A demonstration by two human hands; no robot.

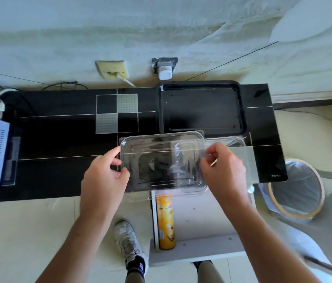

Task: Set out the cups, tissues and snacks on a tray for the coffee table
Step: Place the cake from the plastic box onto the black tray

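Left hand (105, 176) and right hand (222, 168) each grip clear container (161, 160), contents indistinct, black tray (201, 109) behind

**Clear Container Held Above Counter**

Both hands hold a clear plastic container (161, 162) over the black counter (63, 144). The left hand (103, 176) grips its left rim; the right hand (223, 170) pinches its right side. A black tray (201, 108) lies on the counter just behind the container. A yellow snack can (166, 219) lies on a white shelf (197, 252) below. A waste bin (297, 188) stands at right.
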